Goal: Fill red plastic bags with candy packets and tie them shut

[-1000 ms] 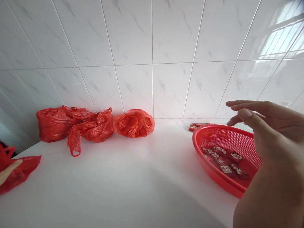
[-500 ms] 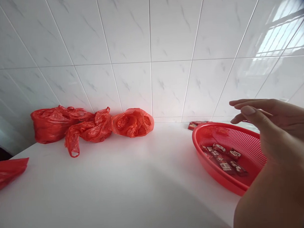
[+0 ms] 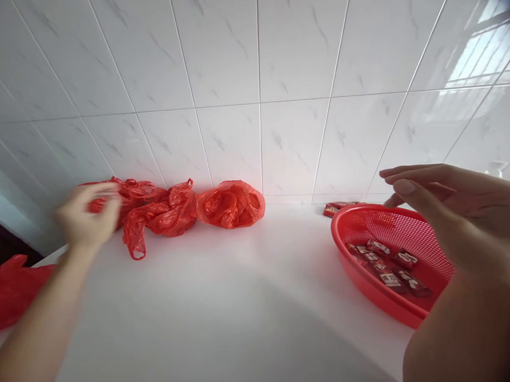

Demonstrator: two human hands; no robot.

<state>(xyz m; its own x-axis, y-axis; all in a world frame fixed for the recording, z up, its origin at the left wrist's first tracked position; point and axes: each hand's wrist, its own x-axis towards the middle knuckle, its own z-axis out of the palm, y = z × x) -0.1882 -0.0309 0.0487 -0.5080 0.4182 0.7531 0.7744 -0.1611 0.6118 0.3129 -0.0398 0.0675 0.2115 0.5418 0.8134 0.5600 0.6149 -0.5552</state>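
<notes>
Blurred by motion, my left hand (image 3: 88, 214) is raised in front of the leftmost red plastic bag (image 3: 133, 191), thumb and fingers curved apart with nothing seen between them. My right hand (image 3: 456, 212) hovers over the right part of a red mesh basket (image 3: 378, 306), its fingers extended and apart from the thumb, holding nothing. Several small wrapped packets (image 3: 392, 281) in dark red and white lie at the bottom of the basket. The basket's right side is hidden behind my right hand and wrist.
A crumpled red bag (image 3: 172, 213) and a rounder one (image 3: 230, 204) rest along the tiled wall (image 3: 295, 150). More red packets (image 3: 331, 209) lie behind the basket. Another red bag (image 3: 16, 291) is at the white table's left edge.
My left hand has come into view at the left, over the leftmost bag. More of the red bag at the left edge shows. The view has shifted slightly; my right hand stays over the basket.
</notes>
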